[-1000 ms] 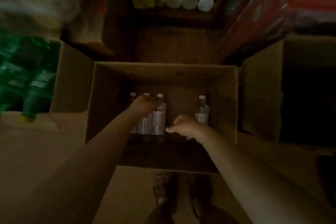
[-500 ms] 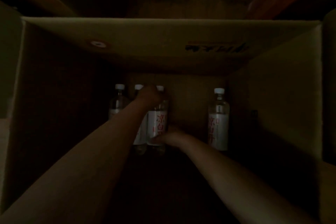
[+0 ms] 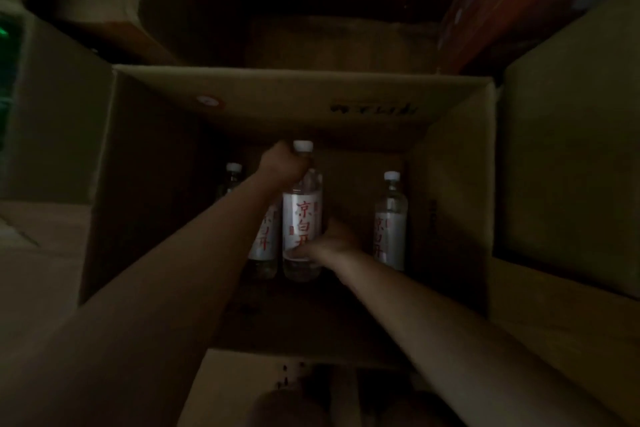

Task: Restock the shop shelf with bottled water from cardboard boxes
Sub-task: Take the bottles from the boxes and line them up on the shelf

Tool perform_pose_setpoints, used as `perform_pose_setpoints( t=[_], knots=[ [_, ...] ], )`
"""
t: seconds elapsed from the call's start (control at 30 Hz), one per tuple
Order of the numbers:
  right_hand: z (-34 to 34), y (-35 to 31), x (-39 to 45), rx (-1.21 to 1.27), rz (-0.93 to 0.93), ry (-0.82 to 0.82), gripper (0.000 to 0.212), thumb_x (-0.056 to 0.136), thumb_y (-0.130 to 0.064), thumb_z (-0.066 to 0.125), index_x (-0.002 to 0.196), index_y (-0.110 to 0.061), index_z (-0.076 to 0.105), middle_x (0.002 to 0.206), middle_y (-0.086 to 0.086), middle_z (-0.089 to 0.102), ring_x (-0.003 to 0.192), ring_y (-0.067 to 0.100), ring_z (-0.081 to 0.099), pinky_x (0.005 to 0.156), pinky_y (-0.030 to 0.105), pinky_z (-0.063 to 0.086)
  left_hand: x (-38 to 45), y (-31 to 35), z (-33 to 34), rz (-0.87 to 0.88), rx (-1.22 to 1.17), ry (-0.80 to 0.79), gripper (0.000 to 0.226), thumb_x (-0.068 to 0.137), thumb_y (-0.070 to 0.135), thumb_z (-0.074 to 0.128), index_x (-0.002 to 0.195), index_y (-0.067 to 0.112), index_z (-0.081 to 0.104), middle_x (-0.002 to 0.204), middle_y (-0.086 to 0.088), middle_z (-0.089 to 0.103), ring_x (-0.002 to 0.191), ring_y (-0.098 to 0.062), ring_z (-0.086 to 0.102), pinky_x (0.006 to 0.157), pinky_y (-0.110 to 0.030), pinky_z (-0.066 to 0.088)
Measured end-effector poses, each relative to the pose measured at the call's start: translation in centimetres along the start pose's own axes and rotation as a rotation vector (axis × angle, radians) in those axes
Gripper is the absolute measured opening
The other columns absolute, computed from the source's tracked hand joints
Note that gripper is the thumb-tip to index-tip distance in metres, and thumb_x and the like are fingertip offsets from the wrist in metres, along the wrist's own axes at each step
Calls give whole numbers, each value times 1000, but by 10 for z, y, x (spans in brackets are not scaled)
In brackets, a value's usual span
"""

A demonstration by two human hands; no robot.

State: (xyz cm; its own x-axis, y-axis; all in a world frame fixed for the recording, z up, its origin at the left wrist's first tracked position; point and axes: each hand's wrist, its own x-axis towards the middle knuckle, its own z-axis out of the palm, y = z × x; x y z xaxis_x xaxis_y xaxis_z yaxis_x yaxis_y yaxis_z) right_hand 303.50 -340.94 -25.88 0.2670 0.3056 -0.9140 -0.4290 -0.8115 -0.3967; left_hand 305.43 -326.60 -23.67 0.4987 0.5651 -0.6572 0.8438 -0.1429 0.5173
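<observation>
- the cardboard box (image 3: 453, 218) stands open in dim light, with both arms reaching down into it.
- the left hand (image 3: 282, 165) curls round the neck of a water bottle (image 3: 302, 218), just below its white cap.
- the right hand (image 3: 332, 241) wraps the same bottle low on its red-lettered label.
- a second bottle (image 3: 265, 239) stands touching it on the left, partly hidden by the left forearm.
- a third bottle (image 3: 232, 175) is further left, seemingly upright; it is too dark to be sure.
- a lone bottle (image 3: 389, 218) stands apart near the right wall.
</observation>
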Motion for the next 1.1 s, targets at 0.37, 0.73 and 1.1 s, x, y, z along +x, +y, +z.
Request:
perform_pose_setpoints(
  t=[0.37, 0.73, 1.1],
  knots=[
    [-95, -98, -204, 24, -233, -13, 89, 62, -20, 89, 134, -21, 37, 133, 0, 53, 122, 22, 53, 91, 34, 47, -150, 160, -124, 179, -399, -48, 24, 89, 19, 64, 110, 10, 57, 99, -11, 65, 86, -23, 66, 79, -41, 54],
    [-192, -213, -427, 117, -612, 237, 78, 45, -38, 93, 114, -32, 57, 107, -11, 68, 97, 7, 66, 85, 30, 55, -314, 377, -245, 491, -485, -133, 39, 83, 27, 71, 111, 1, 67, 105, -13, 71, 95, -24, 68, 82, -36, 56],
    [-286, -215, -628, 378, -756, 543, 81, 40, -41, 93, 114, -29, 62, 108, -9, 70, 98, 11, 67, 89, 41, 55, -488, 547, -255, 820, -250, -510, 23, 80, 18, 72, 102, 23, 68, 99, -1, 73, 89, -16, 71, 72, -28, 58]
  ],
)
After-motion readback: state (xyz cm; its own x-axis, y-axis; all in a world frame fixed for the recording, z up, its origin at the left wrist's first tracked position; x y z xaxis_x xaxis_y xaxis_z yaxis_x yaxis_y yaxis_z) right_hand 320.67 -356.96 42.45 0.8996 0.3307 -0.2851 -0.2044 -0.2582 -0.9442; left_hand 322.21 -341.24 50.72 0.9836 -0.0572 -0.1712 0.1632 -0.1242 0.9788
